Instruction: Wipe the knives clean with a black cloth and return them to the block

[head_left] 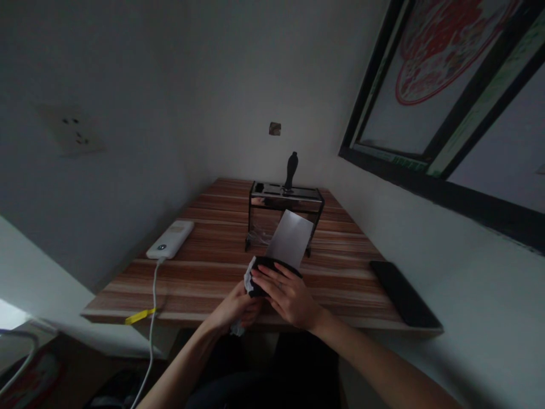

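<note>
A flat, silvery rectangular blade, like a cleaver's point(290, 238), leans up and away from me above the table's front part. Around its lower end is a black-and-white cloth point(263, 264). My right hand point(287, 295) lies over this cloth with its fingers bent across it. Just below and to the left, my left hand point(240, 307) is closed at the low end of the cleaver, whose handle is hidden. A whitish bit of cloth hangs under the left fingers. Behind the blade stands a knife rack point(285, 199) with a black-handled tool point(292, 170) upright in it.
The wood-grain table point(204, 250) runs back to the walls. A white power bank point(171, 238) lies at left, its cable point(154, 289) trailing over the front edge by a yellow tag point(140, 316). A black phone point(404, 292) rests at the right edge. A framed window is on the right.
</note>
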The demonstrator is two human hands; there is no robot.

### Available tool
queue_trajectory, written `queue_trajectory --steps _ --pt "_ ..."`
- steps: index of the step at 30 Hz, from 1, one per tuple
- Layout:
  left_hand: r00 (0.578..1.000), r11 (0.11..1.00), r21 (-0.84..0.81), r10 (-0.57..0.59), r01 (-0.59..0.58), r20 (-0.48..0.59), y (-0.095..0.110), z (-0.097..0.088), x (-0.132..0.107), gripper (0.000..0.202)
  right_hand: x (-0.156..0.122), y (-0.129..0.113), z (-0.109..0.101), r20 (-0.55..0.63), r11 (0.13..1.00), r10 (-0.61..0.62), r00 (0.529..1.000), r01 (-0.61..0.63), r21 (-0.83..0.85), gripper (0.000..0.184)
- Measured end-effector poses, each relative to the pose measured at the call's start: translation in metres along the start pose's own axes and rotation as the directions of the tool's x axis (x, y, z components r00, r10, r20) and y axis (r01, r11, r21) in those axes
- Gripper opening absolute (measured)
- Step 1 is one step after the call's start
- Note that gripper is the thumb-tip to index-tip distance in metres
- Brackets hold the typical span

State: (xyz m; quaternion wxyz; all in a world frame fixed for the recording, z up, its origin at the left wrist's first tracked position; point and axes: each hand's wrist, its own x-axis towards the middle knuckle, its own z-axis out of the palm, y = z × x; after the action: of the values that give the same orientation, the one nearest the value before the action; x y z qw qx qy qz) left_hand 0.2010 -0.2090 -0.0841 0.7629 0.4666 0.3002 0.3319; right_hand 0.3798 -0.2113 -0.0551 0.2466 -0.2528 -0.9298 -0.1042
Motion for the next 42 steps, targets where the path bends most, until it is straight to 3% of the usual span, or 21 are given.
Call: queue_trajectory --steps 17,26,34,42 --pt "0.998 1.000 -0.022 0.012 -0.010 0.064 0.000 -0.002 0.002 0.034 0.014 0.061 -0.024 -0.036 0.999 0.011 0.999 -0.009 0.040 0.046" --pt "0.998 0.999 -0.032 0.005 -0.003 0.070 0.000 -0.002 0.003 0.037 0.026 0.103 -0.037 -0.086 0.993 0.114 0.990 -0.111 0.034 0.045" --pt "0.999 0.999 -0.026 -0.018 0.019 0.038 0.008 0.005 -0.001 0.041 0.036 0.104 -0.037 -0.136 0.979 0.199 0.970 -0.190 0.075 0.044" --pt "0.998 0.999 -0.012 -0.035 0.036 0.052 0.007 0.004 -0.001 0.036 0.029 0.085 -0.036 -0.143 0.972 0.234 0.962 -0.232 0.031 0.040"
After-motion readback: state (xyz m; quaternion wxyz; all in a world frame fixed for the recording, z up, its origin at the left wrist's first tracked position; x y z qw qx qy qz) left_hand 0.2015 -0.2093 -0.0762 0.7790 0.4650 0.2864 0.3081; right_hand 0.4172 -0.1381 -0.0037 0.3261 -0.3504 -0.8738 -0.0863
